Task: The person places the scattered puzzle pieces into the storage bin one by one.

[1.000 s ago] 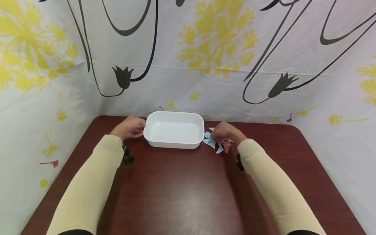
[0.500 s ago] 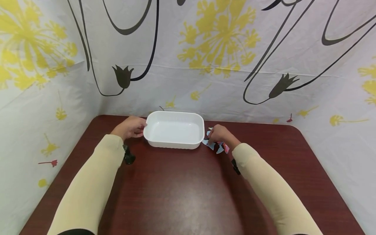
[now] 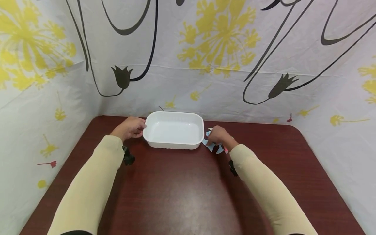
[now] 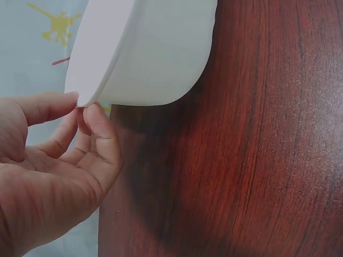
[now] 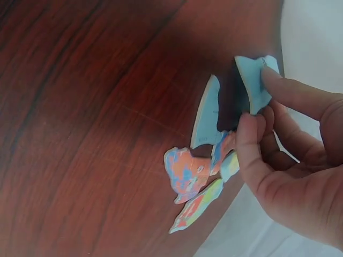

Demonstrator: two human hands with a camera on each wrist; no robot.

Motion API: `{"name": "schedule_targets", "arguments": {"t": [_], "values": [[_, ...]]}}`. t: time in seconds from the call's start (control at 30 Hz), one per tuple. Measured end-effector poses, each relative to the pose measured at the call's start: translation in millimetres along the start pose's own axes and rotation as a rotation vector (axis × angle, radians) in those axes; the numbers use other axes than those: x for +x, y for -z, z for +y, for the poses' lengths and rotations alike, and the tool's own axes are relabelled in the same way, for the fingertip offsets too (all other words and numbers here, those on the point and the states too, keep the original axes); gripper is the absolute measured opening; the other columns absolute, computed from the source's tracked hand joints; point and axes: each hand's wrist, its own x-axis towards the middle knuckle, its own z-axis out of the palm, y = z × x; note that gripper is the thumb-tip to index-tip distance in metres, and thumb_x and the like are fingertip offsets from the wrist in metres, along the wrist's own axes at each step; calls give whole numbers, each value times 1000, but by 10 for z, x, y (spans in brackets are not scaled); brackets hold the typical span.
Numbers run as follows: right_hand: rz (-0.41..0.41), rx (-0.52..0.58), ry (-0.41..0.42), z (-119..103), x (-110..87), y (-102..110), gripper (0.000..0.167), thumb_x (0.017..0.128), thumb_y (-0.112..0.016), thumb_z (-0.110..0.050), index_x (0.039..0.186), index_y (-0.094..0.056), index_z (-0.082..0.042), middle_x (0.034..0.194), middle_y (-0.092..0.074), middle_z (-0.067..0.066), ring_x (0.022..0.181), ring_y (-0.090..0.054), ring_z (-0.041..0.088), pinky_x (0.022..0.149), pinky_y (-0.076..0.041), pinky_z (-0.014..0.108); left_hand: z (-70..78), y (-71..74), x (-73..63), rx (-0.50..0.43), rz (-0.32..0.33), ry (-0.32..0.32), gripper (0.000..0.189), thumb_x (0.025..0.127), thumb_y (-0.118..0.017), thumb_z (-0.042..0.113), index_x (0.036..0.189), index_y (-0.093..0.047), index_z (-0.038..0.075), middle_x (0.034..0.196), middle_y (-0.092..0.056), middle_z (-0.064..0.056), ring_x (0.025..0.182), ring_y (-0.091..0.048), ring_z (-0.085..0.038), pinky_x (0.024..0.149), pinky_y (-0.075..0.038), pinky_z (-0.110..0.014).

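A white rectangular plastic tub (image 3: 173, 145) with rounded corners stands at the back of the table. My left hand (image 3: 131, 127) pinches the tub's left rim, thumb on top and fingers beneath, as the left wrist view shows. On the other side of the tub, my right hand (image 3: 218, 135) holds a light-blue puzzle piece (image 5: 251, 75) between thumb and fingers, tilted up over the tabletop. Below it lie another light-blue piece (image 5: 205, 118), an orange and blue patterned piece (image 5: 185, 170) and a red, yellow and green one (image 5: 197, 208). My fingers hide part of the pile.
The dark red wooden table (image 3: 176, 189) has rounded far corners. Right behind it hangs a white cloth (image 3: 164, 78) with flower prints, and it also closes in both sides. A small black camera (image 3: 128, 156) sits at my left wrist.
My right hand has shifted slightly left and toward me over the puzzle pieces, and now pinches a light-blue one. My left hand and the tub stay nearly where they were.
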Motion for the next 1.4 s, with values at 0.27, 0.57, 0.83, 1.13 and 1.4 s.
{"name": "schedule_targets", "arguments": {"t": [0.27, 0.57, 0.83, 1.13, 1.4], "values": [[-69, 428, -44, 157, 17, 182, 16, 81, -74, -3, 94, -70, 4, 85, -63, 7, 72, -62, 17, 77, -57, 37, -61, -14, 16, -24, 44, 16, 41, 95, -55, 9, 136, -51, 5, 109, -53, -8, 78, -57, -15, 70, -52, -25], [-105, 654, -81, 186, 83, 414, 23, 87, -67, -2, 108, -64, 5, 88, -61, 5, 82, -58, 19, 95, -51, 43, -89, -18, 10, -40, 67, 8, 41, 94, -54, 8, 135, -52, 6, 102, -53, -6, 71, -55, -12, 66, -51, -24], [-168, 738, -118, 130, 68, 601, 11, 93, -60, -2, 103, -60, 3, 81, -59, 4, 74, -57, 16, 88, -53, 34, -90, -9, -5, -46, 86, 25, 40, 95, -55, 9, 135, -52, 8, 106, -53, -8, 75, -55, -14, 67, -51, -24], [-108, 761, -129, 33, 82, 702, 9, 95, -58, -6, 102, -58, -1, 83, -58, 4, 74, -57, 15, 89, -54, 32, -52, -11, 21, -51, 101, 28, 39, 95, -55, 10, 134, -53, 10, 107, -54, -7, 78, -55, -15, 69, -51, -24], [-109, 932, -183, -56, 115, 692, 13, 95, -58, -5, 107, -58, -1, 84, -60, 5, 70, -62, 15, 81, -56, 27, -29, -40, 32, -55, 100, 22, 38, 95, -55, 8, 133, -53, 9, 108, -54, -7, 76, -56, -13, 64, -50, -22]]}}
